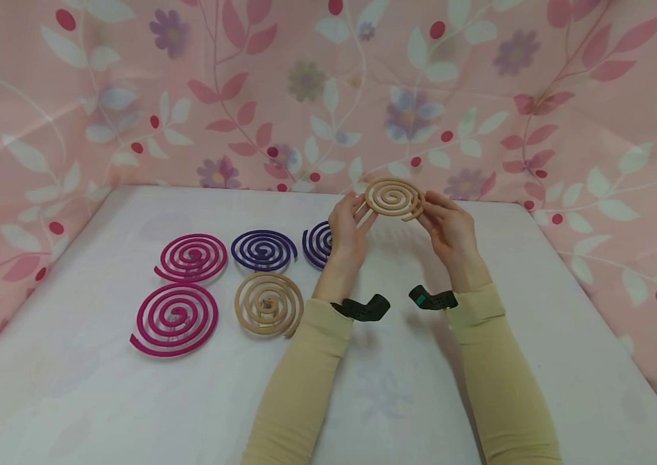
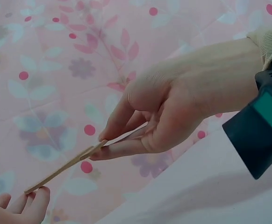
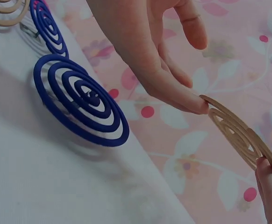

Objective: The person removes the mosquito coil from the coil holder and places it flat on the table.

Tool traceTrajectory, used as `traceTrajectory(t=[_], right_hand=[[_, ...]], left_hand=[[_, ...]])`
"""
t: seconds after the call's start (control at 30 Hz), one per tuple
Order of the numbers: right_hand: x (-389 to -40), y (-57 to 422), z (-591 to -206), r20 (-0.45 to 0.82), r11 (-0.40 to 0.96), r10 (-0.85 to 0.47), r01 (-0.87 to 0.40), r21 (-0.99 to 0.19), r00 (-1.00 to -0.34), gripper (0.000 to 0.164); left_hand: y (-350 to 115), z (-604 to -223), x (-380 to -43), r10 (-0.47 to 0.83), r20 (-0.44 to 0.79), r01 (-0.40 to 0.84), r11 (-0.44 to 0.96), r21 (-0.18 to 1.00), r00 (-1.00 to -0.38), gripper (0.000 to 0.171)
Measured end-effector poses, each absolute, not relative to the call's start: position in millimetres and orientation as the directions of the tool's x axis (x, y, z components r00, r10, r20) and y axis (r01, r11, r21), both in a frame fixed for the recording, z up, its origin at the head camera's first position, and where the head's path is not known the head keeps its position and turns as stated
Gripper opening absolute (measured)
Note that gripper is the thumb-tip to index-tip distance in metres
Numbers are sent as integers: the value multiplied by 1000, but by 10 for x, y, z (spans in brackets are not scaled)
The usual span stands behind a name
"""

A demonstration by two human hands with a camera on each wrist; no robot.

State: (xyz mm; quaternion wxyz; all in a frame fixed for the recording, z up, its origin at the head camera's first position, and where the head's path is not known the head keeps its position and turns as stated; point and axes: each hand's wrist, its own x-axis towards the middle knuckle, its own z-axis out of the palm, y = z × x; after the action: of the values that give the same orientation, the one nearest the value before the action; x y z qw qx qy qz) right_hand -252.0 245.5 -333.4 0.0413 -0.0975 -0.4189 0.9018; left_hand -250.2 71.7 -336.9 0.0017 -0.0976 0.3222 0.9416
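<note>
Your right hand (image 1: 455, 236): thumb and fingers closed, pinching right edge of tan coil (image 1: 394, 197). Your left hand (image 1: 347, 236): fingers extended, thumb apart, fingertips touching left edge. Tan coil: above table (image 1: 386, 394), between your hands. On table, toward your left: two pink coils (image 1: 177, 315), two blue coils (image 1: 262, 250), second tan coil (image 1: 266, 302) nearer you than blue coils.

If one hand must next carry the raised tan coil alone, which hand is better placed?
The right hand, I judge. It pinches the tan coil at its edge, from above and below, while the left hand mainly supports the opposite edge with fingertips underneath, which looks less secure.
</note>
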Motion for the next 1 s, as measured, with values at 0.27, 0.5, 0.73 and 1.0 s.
traceTrajectory(t=[0.27,0.5,0.73,1.0], right_hand=[[-2548,2518,-3415,-154,-584,237,-13,-812,-959,22],[-2589,2588,-3527,-172,-534,282,-5,-846,-944,18],[-2589,2632,-3600,-193,-523,283,17,-852,-940,18],[-2576,2689,-3672,-245,-479,321,66,-875,-915,20]], left_hand=[[761,-3428,-2522,-29,-164,-86,-755,650,-986,41],[840,-3511,-2547,-30,-212,-117,-753,648,-977,39],[921,-3553,-2528,-68,-213,-91,-749,657,-975,44],[1045,-3656,-2515,-106,-216,-83,-695,714,-971,58]])
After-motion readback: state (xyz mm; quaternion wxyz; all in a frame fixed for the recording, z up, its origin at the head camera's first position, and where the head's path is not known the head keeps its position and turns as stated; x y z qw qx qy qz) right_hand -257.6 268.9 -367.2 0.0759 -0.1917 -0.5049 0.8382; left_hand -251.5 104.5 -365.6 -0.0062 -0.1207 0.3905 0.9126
